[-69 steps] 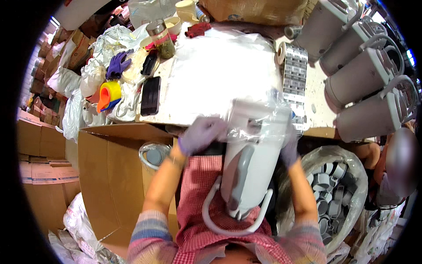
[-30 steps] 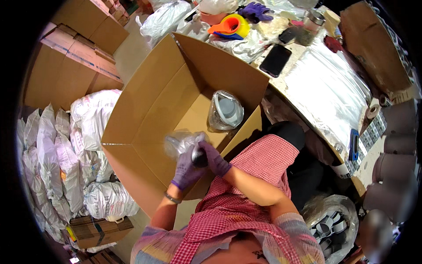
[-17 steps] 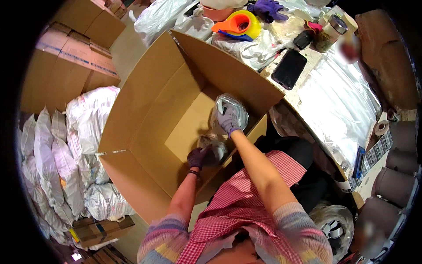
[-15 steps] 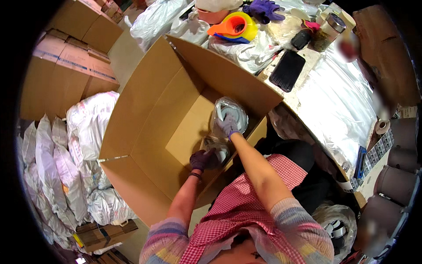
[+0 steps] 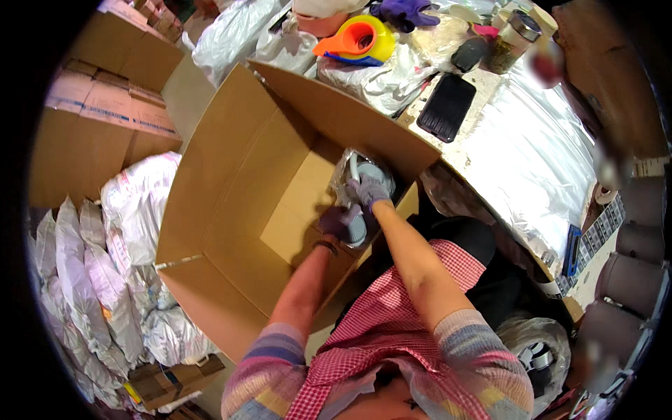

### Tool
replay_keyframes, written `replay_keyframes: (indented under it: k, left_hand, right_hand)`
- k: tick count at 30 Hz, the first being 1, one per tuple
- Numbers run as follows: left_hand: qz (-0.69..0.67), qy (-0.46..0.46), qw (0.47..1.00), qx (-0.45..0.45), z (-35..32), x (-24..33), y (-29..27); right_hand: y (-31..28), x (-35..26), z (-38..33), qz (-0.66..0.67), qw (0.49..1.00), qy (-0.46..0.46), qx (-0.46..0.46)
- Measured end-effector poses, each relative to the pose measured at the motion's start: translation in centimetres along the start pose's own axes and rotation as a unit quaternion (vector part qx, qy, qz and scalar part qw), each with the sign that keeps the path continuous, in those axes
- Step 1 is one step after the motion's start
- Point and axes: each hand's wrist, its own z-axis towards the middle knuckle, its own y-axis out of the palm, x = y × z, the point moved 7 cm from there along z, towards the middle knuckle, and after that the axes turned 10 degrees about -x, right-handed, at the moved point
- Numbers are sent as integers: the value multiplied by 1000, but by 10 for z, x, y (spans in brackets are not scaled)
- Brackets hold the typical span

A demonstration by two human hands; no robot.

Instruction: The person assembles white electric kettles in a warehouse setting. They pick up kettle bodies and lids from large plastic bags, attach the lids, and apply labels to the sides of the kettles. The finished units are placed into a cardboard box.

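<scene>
Both my hands reach into a large open cardboard box (image 5: 238, 175), near its right inner side. My right hand (image 5: 369, 193), in a pale lavender-grey glove, closes on a clear-wrapped grey item (image 5: 374, 172) with rounded, pale rims; its exact kind cannot be made out. Just below and left, my left hand (image 5: 337, 222), in a dark purple glove, is closed beside a second grey round piece (image 5: 357, 229) in clear plastic. The fingers are partly blurred. Whether the two grey pieces are joined is hidden by the hands.
Right of the box, a worktable holds a black phone (image 5: 446, 107), white plastic sheets (image 5: 532, 154), a lidded jar (image 5: 514, 42) and a yellow-and-orange tape roll (image 5: 360, 40). Stuffed white sacks (image 5: 140, 203) and stacked cartons (image 5: 105, 112) stand left. A blue cutter (image 5: 572, 250) lies at the table's edge.
My left hand has moved up and right, close to my right hand. The wrapped grey pieces have shifted and turned between the hands. The whole view has swung slightly.
</scene>
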Motion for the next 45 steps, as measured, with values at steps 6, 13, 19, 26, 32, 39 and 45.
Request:
replay_keyframes:
  k: [6,13,19,26,32,39,45]
  left_hand:
    - [-101,113,988,24,14,4,-1]
    - [-42,197,965,169,-20,-24,-19]
    - [-179,231,908,300,-101,-5,-124]
    - [-299,391,857,150,-199,188,-131]
    - [-263,499,826,-14,-308,300,-40]
    - [-151,723,672,-59,-468,426,5]
    - [-65,777,625,39,-442,354,-34]
  right_hand:
    - [-23,5,-36,-6,998,-15,-63]
    - [-239,-76,-407,-78,867,-434,233]
    - [-384,144,-820,-195,448,125,864]
    - [-380,276,-969,-7,500,340,797]
    - [-148,286,-1007,176,408,-30,895]
    - [-67,221,-792,394,480,-251,742]
    - [-70,175,-719,-12,866,132,481]
